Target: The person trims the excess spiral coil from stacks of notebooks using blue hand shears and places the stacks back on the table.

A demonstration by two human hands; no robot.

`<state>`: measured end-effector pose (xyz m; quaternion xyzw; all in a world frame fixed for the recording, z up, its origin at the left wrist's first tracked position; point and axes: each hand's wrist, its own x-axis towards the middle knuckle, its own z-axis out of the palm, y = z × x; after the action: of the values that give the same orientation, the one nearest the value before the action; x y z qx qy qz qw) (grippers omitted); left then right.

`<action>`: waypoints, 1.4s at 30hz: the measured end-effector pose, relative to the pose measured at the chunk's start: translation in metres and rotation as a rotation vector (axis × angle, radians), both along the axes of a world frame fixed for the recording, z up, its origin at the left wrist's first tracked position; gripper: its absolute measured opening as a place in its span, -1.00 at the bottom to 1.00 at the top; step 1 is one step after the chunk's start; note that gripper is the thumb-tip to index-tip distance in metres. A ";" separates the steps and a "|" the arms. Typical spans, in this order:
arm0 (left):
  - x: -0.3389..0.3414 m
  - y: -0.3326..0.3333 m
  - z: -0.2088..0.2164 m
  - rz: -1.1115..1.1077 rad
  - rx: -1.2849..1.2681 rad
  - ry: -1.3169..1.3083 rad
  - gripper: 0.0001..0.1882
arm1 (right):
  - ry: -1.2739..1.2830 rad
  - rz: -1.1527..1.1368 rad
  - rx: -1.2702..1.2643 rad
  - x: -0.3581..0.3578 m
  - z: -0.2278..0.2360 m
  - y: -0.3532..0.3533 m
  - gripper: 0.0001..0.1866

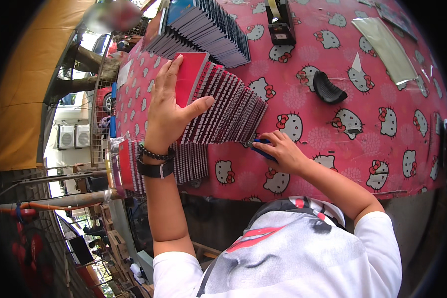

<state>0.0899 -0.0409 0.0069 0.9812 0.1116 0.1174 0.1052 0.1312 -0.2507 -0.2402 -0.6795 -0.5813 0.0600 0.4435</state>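
The step in hand looks like working along the wire bindings of a leaning stack of red wire-bound notebooks [226, 104], left of centre on the counter [315, 139]. The left hand [169, 111] lies on the top red cover, fingers extended, thumb spread apart over the bindings. The right hand [279, 150] is clamped on a blue-handled tool [263, 150] (pliers, perhaps; the fingers hide most of it), its tip beside the stack's near right corner. The next move seems to call for a steady left palm and a precise tip at the wire, lest the slanting pile slide.

No writing can be read for certain: the far blue notebooks [208, 30] and black tape dispenser [281, 30] show only tiny marks, and the pink counter cover repeats cartoon cat faces with red bows.
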 end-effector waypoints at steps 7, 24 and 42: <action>-0.001 0.000 -0.002 0.010 -0.013 -0.025 -0.02 | -0.048 0.017 0.051 0.003 0.001 0.002 -0.41; 0.000 0.000 0.000 0.001 -0.015 -0.029 -0.03 | 0.330 0.043 -0.136 0.000 0.011 -0.003 -0.48; 0.000 0.001 -0.001 -0.001 -0.013 -0.037 -0.01 | 0.343 0.116 -0.103 0.011 -0.001 0.004 -0.51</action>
<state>0.0900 -0.0402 0.0055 0.9782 0.1101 0.1346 0.1136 0.1420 -0.2464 -0.2412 -0.6465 -0.5315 0.2299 0.4967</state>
